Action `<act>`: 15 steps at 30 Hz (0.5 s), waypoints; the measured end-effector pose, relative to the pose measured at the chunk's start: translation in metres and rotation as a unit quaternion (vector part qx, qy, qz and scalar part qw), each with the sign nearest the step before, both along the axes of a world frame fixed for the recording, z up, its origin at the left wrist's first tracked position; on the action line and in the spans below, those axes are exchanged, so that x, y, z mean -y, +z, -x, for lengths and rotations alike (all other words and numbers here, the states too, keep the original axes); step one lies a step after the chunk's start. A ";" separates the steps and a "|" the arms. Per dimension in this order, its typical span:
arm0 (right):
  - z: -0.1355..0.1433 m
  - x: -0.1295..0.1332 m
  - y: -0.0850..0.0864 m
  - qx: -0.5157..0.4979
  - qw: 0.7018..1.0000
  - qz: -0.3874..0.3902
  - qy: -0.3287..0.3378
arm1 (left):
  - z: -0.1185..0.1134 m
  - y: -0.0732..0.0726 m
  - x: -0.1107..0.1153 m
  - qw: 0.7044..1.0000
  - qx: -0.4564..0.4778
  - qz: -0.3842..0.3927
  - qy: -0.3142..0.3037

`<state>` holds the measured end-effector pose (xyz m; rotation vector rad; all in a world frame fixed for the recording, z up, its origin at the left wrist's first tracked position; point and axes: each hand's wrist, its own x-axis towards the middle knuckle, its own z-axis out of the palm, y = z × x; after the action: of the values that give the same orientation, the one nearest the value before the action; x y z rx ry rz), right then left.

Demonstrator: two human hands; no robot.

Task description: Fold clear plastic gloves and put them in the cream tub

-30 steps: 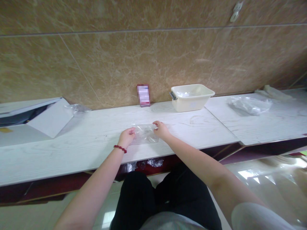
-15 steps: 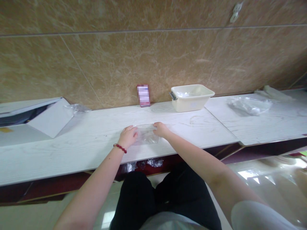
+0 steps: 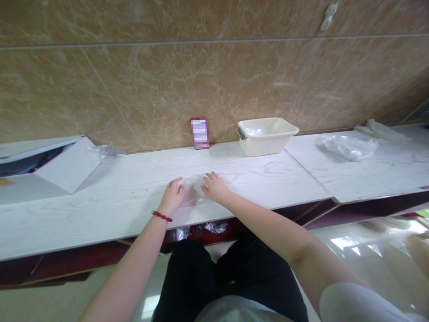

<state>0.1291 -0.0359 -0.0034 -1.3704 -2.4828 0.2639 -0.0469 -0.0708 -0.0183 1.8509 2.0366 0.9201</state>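
Note:
A clear plastic bag point(image 3: 191, 193) lies flat on the white wood-grain counter in front of me, its outline hard to make out. At its left edge rests my left hand point(image 3: 172, 196), with the thumb apart from the fingers and a red bead bracelet on the wrist. My right hand point(image 3: 217, 188) lies over the right part of the bag, palm down, fingers spread and stretched out. It covers some of the plastic. Neither hand visibly grips the bag.
Behind my hands a cream bin point(image 3: 268, 145) holds clear plastic. A red-edged card point(image 3: 200, 134) leans on the tiled wall. Left stands an open white box point(image 3: 72, 165) beside crumpled plastic point(image 3: 109, 151). More plastic bags point(image 3: 350, 147) lie right. The counter point(image 3: 127, 214) has a front edge near my legs.
My right hand has slid left across the bag, and its fingers are more spread. My left hand has shifted slightly left, its thumb now apart from the fingers.

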 end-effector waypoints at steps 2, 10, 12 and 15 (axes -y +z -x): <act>0.002 0.005 -0.006 0.006 1.000 0.009 0.002 | 0.010 0.001 0.005 0.994 0.087 0.029 0.061; 0.002 0.011 -0.015 0.021 1.000 0.011 0.018 | 0.009 0.009 0.019 0.932 0.330 0.127 0.085; 0.002 0.012 -0.016 0.026 1.000 0.007 0.017 | 0.004 0.011 0.020 0.930 0.337 0.128 0.076; 0.003 0.013 -0.018 0.033 0.999 -0.001 0.018 | 0.001 0.010 0.022 0.938 0.319 0.121 0.054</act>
<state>0.1265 -0.0490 -0.0212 -1.3565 -2.5629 0.2274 -0.0477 -0.0923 -0.0083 1.1203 1.7454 1.0652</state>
